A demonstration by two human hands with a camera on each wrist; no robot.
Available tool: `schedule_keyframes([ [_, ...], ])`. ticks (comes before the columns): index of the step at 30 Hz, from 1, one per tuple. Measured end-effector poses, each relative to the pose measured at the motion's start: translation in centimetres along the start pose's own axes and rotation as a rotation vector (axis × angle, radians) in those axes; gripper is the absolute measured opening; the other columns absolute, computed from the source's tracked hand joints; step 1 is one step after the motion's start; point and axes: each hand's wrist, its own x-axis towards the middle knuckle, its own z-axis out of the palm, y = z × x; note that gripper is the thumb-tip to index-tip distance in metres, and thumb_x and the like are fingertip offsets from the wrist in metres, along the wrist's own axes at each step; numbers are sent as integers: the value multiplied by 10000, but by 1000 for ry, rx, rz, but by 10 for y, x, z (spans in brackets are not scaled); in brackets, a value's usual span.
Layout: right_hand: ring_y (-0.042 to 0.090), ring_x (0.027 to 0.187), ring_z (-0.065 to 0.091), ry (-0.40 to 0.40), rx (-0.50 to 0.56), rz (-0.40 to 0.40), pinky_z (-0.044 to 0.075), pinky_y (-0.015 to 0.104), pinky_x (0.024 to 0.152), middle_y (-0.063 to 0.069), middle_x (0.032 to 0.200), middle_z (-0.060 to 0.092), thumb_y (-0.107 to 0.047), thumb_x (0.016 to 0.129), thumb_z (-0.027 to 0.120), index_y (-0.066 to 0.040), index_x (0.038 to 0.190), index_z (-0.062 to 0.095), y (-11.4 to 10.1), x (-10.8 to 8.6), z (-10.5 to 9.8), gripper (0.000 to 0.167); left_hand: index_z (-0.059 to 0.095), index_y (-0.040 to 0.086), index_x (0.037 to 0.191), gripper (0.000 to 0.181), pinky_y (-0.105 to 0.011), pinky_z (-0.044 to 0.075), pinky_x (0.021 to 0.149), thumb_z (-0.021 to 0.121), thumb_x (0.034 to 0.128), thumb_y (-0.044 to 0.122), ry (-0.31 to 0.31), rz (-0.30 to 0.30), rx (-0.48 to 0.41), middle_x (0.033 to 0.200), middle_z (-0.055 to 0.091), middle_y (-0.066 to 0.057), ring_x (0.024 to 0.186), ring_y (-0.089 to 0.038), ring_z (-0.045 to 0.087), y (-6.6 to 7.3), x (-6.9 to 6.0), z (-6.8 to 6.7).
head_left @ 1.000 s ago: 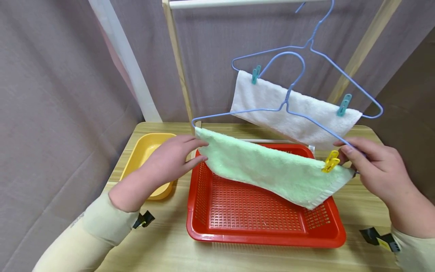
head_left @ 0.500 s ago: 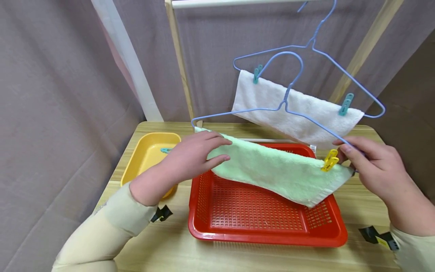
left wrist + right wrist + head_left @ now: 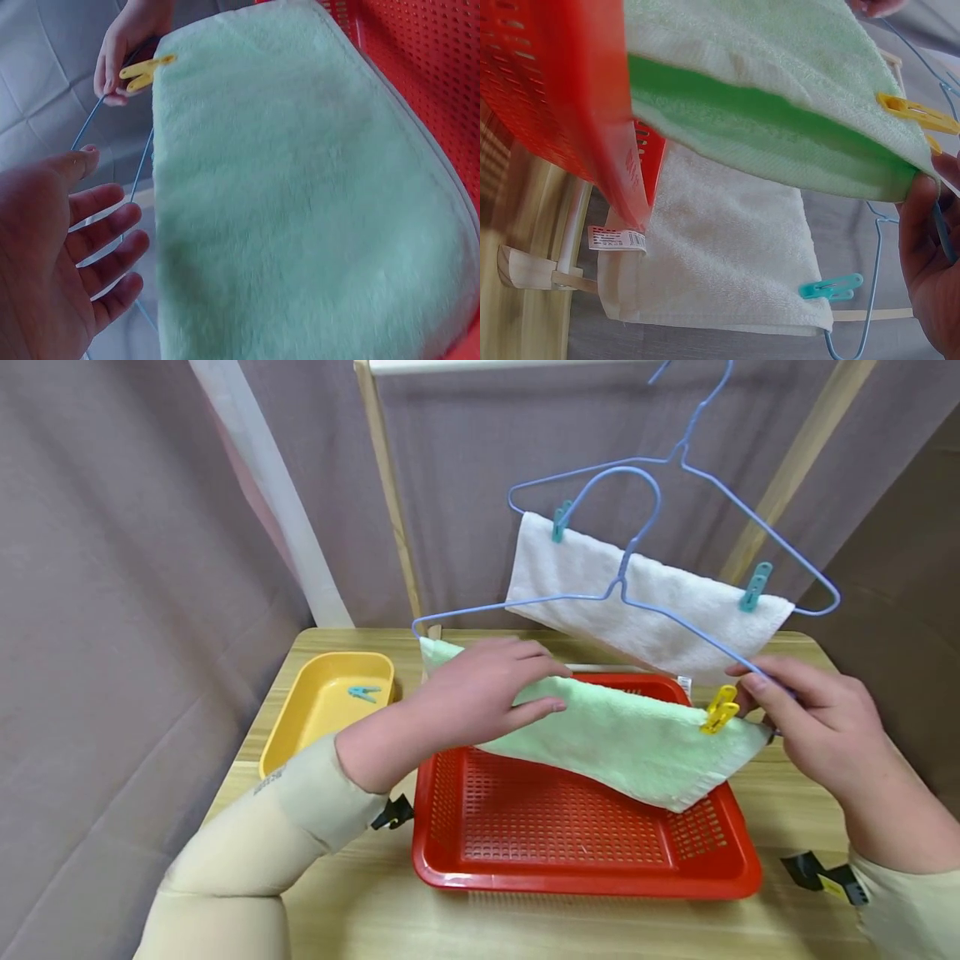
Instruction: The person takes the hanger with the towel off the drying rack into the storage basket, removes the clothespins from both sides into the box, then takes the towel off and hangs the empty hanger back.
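While the right hand (image 3: 832,718) pinches the front hanger (image 3: 624,564) near its right end, beside 1 yellow clip (image 3: 718,714), the green towel (image 3: 637,739) stretches leftward from that grip, its long axis slanting across the frame's centre. Nearer its left half, the left hand (image 3: 480,689) has loosely spread fingers and holds nothing. The green towel's lower edge hangs above the red basket (image 3: 585,884); the white towel (image 3: 573,568) crowds the upper right, with more room leftward, toward the yellow tray (image 3: 315,714).

front towel (image 3: 611,739) over basket (image 3: 585,883) | tray (image 3: 318,714) left of basket | clip (image 3: 363,693) in tray
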Motion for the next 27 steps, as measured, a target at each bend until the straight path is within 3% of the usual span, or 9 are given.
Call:
schedule_keyframes([
  [10, -18, 693, 508, -7, 18, -4, 442, 87, 591, -167, 809, 605, 86, 928, 579, 24, 1030, 682, -2, -1, 0, 157, 636, 240, 1314, 411, -312, 399, 937, 520, 1005, 485, -28, 39, -17, 1220, 628, 109, 1138, -108, 541, 16, 29, 9],
  [18, 7, 696, 502, -8, 5, -10, 434, 90, 598, -170, 813, 604, 81, 928, 585, 20, 1035, 688, -1, 0, 0, 161, 621, 251, 1327, 424, -304, 400, 981, 513, 1002, 502, -42, 72, 2, 1297, 599, 125, 1229, -90, 507, 29, 54, 17],
  [27, -3, 691, 509, 2, 49, -31, 436, 98, 581, -136, 798, 606, 89, 932, 576, 42, 1025, 680, 1, 1, 4, 148, 589, 247, 1356, 441, -245, 409, 967, 508, 1004, 500, -99, 126, 42, 1240, 618, 124, 1126, -66, 562, 49, 83, 23],
])
